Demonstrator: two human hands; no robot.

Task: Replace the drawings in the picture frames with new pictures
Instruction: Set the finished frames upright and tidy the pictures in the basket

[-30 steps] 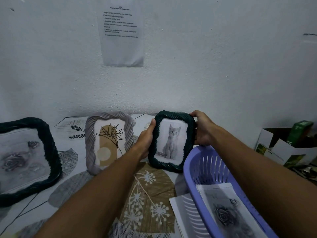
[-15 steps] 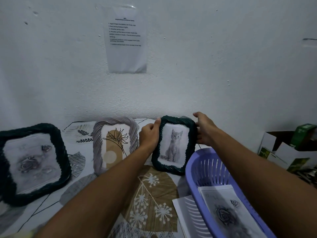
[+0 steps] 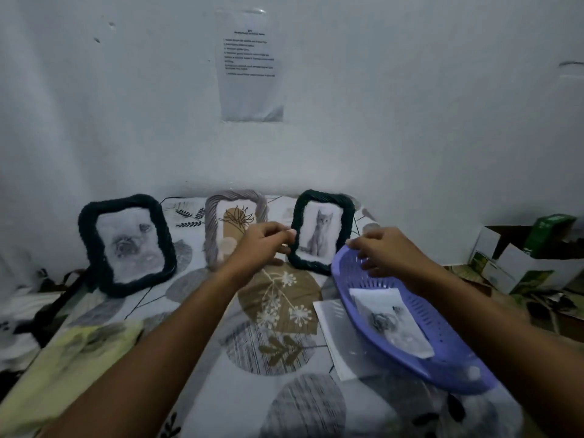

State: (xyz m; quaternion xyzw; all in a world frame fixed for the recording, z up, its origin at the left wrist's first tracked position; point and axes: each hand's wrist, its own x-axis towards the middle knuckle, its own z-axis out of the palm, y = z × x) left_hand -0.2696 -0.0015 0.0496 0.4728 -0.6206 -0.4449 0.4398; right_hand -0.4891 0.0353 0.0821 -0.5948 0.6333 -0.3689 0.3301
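Three rope-edged picture frames stand leaning at the wall. The small dark green frame (image 3: pixel 322 230) on the right shows a grey kitten. The grey frame (image 3: pixel 235 226) in the middle shows a brown plant drawing. The large dark frame (image 3: pixel 126 245) on the left shows a grey rose drawing. My left hand (image 3: pixel 262 246) hovers just left of the kitten frame, fingers loosely curled, holding nothing. My right hand (image 3: pixel 384 252) hangs above the purple basket (image 3: pixel 442 361), off the frame, fingers relaxed. A rose drawing sheet (image 3: pixel 390 320) lies in the basket.
A printed sheet (image 3: pixel 339 339) lies half under the basket on the leaf-patterned cloth (image 3: pixel 278 349). A yellow cloth (image 3: pixel 69 358) lies at the near left. Opened white and green cartons (image 3: pixel 531 260) crowd the right. A taped notice (image 3: pixel 249 64) hangs on the wall.
Both hands have let go of the kitten frame and drawn back toward me. The frame now stands on its own against the wall. The view has tilted and shifted left.
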